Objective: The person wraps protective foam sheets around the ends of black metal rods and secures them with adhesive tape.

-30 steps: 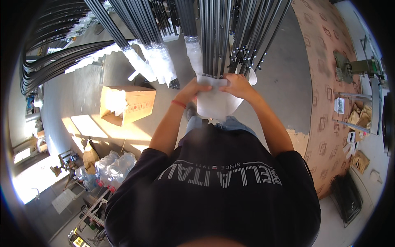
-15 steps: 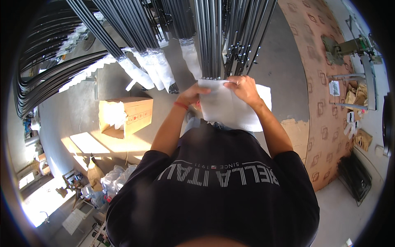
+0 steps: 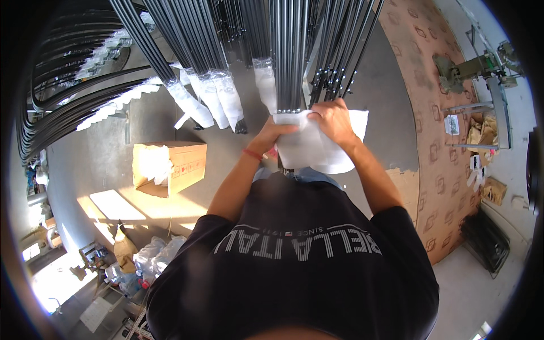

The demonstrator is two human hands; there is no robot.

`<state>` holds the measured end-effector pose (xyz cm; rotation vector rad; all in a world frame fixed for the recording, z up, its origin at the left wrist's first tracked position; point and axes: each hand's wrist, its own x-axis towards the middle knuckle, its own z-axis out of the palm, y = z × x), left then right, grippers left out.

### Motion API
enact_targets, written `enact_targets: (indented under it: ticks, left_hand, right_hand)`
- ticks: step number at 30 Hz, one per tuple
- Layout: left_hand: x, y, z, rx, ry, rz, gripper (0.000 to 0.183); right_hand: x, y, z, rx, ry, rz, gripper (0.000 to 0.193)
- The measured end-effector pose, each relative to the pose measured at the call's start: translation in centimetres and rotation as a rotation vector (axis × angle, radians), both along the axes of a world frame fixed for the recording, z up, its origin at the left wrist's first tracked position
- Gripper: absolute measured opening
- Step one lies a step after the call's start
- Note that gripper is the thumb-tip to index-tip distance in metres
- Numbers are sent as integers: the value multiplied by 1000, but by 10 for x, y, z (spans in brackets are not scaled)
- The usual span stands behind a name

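A bundle of long dark metal rods (image 3: 290,56) runs away from me, its near end at chest height. Both hands hold a white plastic bag (image 3: 317,148) against that end. My left hand (image 3: 276,136) grips the bag's left edge just under the rod tips; a red band sits on its wrist. My right hand (image 3: 333,120) pinches the bag's top edge against the rods on the right side. The bag hangs loose below the hands, over my black shirt.
More rod bundles (image 3: 187,51) lie to the left, their ends wrapped in clear plastic sleeves (image 3: 218,99). An open cardboard box (image 3: 170,165) stands on the grey floor at left. Patterned brown sheeting (image 3: 436,113) covers the floor at right. Bags and clutter (image 3: 141,263) lie at lower left.
The bag has spread wider and risen against the rod ends. Both hands have moved up and apart along its top edge.
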<state>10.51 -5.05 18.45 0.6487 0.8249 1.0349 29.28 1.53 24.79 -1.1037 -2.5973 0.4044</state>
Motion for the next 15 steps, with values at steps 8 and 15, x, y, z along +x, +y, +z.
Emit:
enact_targets:
  ticks: [8, 15]
  left_hand:
    - [-7, -2, -3, 19, 100, 84, 30]
    - [-20, -7, -7, -25, 158, -4, 30]
  right_hand:
    - [-21, -117, 15, -455, 324, -466, 12]
    - [-13, -29, 17, -485, 291, -336, 35]
